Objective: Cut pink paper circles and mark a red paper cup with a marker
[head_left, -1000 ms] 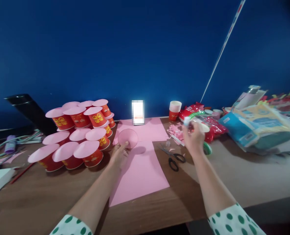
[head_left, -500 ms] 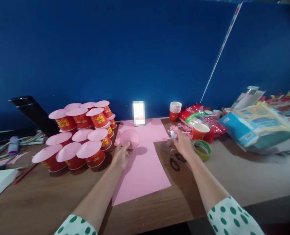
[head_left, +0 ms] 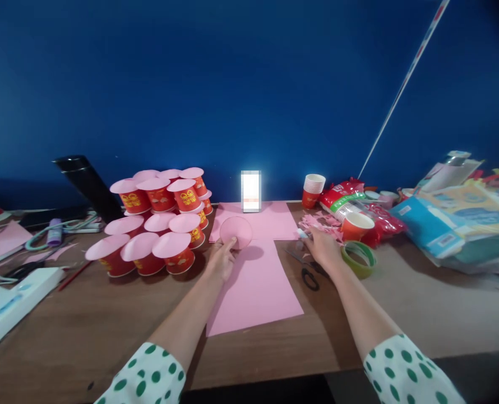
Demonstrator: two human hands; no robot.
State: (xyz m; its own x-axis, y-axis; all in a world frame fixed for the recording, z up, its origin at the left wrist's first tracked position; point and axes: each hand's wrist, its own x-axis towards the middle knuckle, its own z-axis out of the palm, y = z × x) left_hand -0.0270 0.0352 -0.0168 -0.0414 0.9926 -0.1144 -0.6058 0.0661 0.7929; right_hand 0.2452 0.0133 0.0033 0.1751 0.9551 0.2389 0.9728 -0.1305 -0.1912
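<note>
My left hand (head_left: 223, 261) pinches a round pink disc (head_left: 236, 232) by its near edge, thumb on top. The disc has a darker reddish rim and is held above pink paper sheets (head_left: 255, 297), casting a shadow on them. My right hand (head_left: 322, 247) is closed around a small white and pale-blue object (head_left: 302, 233), whose kind I cannot make out. Black-handled scissors (head_left: 310, 279) lie just below that hand, partly hidden by it. Pink paper scraps (head_left: 323, 220) lie behind its fingers.
On the left, red paper cups (head_left: 176, 264) stand stacked with pink discs between and on top. A black bottle (head_left: 87, 188) and white power strip (head_left: 26, 303) are farther left. On the right are stacked cups (head_left: 314, 191), one cup (head_left: 357, 226), green tape (head_left: 359, 272) and a blue pack (head_left: 426, 216).
The view has turned slightly left, so the whole scene sits farther right. My left hand keeps the disc over the paper. My right hand stays by the scissors with the small white object.
</note>
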